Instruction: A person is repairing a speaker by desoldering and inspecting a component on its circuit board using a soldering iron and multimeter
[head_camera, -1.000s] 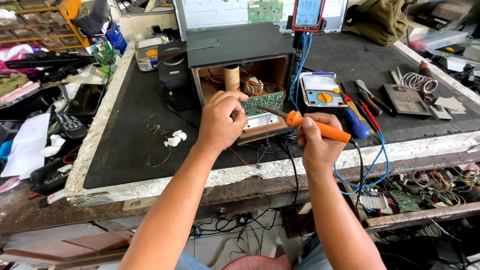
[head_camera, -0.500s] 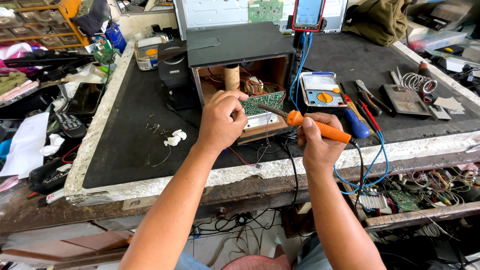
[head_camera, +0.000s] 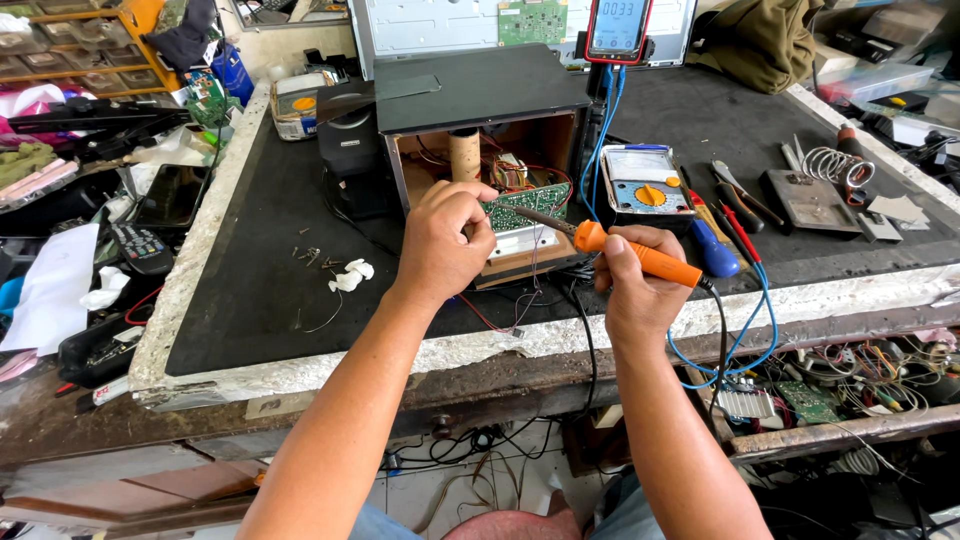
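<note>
Soldering iron held to a circuit board in an opened speaker cabinet.

The right hand (head_camera: 640, 290) is clenched around the orange handle of the soldering iron (head_camera: 625, 250), its metal tip pointing left toward the green circuit board (head_camera: 525, 205) that sits at the open front of the wooden speaker cabinet (head_camera: 480, 100) on the black workbench mat (head_camera: 260, 290). The left hand (head_camera: 445, 240) is curled just in front of the board; whether it pinches solder or a wire cannot be told. The iron looks light and rigid, best gripped on the insulated handle, well back from the tip; the board seems thin and fragile. An analog multimeter (head_camera: 648, 180) lies just right of the cabinet.
</note>
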